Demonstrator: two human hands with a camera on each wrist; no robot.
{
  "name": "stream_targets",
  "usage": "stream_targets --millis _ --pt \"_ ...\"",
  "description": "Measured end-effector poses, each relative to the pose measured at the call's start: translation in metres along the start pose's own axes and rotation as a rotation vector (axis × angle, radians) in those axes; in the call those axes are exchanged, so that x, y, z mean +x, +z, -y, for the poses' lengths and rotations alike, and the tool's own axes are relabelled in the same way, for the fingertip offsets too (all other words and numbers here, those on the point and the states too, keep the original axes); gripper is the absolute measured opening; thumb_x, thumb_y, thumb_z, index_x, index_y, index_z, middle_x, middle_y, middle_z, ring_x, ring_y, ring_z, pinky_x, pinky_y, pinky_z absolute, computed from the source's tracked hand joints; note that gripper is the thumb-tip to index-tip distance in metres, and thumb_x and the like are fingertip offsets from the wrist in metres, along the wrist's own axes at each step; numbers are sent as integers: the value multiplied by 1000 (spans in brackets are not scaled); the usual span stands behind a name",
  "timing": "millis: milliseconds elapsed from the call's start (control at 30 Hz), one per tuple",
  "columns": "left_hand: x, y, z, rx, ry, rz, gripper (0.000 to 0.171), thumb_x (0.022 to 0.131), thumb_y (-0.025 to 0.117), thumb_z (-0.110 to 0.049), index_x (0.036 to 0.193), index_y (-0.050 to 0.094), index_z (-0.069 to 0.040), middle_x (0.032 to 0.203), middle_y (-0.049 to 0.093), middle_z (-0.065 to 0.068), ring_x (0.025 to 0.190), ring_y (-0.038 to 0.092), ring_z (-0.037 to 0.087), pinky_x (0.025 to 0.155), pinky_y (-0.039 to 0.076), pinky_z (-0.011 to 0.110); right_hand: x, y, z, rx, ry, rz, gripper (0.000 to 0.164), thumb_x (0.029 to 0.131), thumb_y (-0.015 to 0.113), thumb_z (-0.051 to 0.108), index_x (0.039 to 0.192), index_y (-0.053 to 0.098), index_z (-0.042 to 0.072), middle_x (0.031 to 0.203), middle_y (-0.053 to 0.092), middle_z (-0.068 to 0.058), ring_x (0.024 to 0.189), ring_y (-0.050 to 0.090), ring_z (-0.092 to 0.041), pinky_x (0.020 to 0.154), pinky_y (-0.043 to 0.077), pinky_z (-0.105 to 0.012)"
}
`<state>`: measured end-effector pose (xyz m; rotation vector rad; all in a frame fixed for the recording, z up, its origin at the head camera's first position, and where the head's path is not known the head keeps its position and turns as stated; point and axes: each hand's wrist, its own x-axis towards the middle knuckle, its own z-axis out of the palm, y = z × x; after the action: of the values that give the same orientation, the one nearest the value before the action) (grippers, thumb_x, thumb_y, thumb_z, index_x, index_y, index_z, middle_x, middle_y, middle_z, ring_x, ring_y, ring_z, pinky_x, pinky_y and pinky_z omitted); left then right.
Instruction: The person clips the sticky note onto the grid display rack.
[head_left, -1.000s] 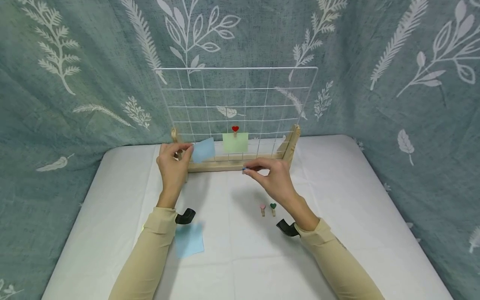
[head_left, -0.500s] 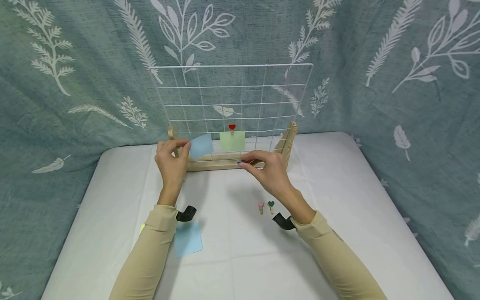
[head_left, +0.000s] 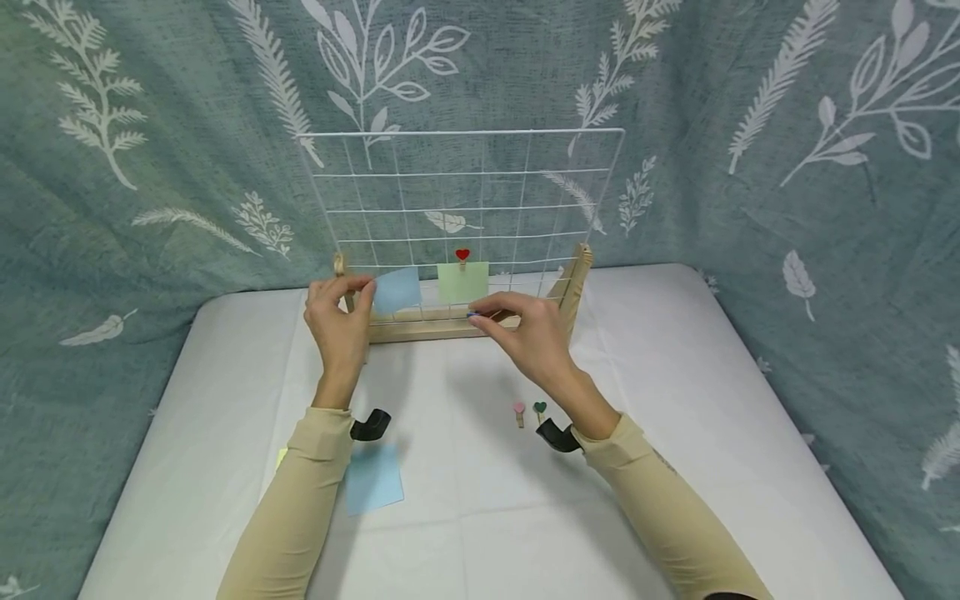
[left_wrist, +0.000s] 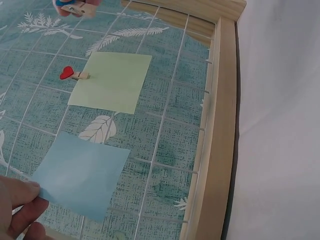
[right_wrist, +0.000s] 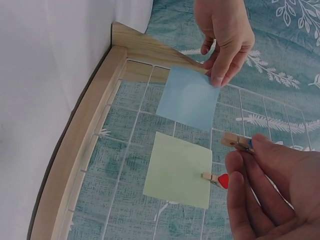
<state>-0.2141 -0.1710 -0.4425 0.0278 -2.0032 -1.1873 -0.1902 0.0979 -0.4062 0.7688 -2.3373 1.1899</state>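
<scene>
My left hand (head_left: 337, 329) pinches a corner of a blue paper square (left_wrist: 82, 175) and holds it up against the white wire grid (head_left: 517, 173). To its right, a green paper square (head_left: 462, 283) hangs on the grid from a small clothespin with a red heart (right_wrist: 222, 180). My right hand (head_left: 528, 337) pinches a small wooden clothespin (right_wrist: 237, 141) with a blue top between thumb and fingers. In the right wrist view, the clothespin's tip points toward the blue square and sits just apart from it. The fingers largely cover the blue top.
The grid stands in a wooden base (head_left: 427, 330). On the white table (head_left: 465, 558) lie two small clothespins, one with a pink heart (head_left: 519, 408) and one with a green heart (head_left: 540, 407). Another blue square (head_left: 375, 481) lies by my left sleeve, with a yellow edge (head_left: 281, 456) showing beyond.
My right hand has moved left and up with the clothespin, closer to the papers. My left hand holds the blue square in nearly the same place, shifted slightly left. The head view tilted a little.
</scene>
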Motion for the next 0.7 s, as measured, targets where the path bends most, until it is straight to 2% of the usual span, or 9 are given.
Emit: stream_targets --millis 267,433,700 --pt "1 1 -3 3 5 -19 9 87 78 -19 92 80 -12 88 74 6 87 53 26 87 36 38 11 3 2 -6 -25 -63 16 84 79 20 99 78 14 91 77 2 75 71 -12 63 56 -33" --pt "2 -3 -5 7 13 -32 7 84 79 -18 90 80 -13 86 75 5 85 53 25 85 36 38 18 6 3 -13 -47 -80 15 84 79 22 98 79 16 90 77 3 75 71 -9 61 54 -30" --pt "1 -3 -6 1 -2 -40 8 84 80 -20 89 81 -15 86 74 4 87 53 22 88 36 39 23 10 3 -3 -50 -95 16 84 79 20 99 79 14 92 77 2 76 71 -10 65 56 -26"
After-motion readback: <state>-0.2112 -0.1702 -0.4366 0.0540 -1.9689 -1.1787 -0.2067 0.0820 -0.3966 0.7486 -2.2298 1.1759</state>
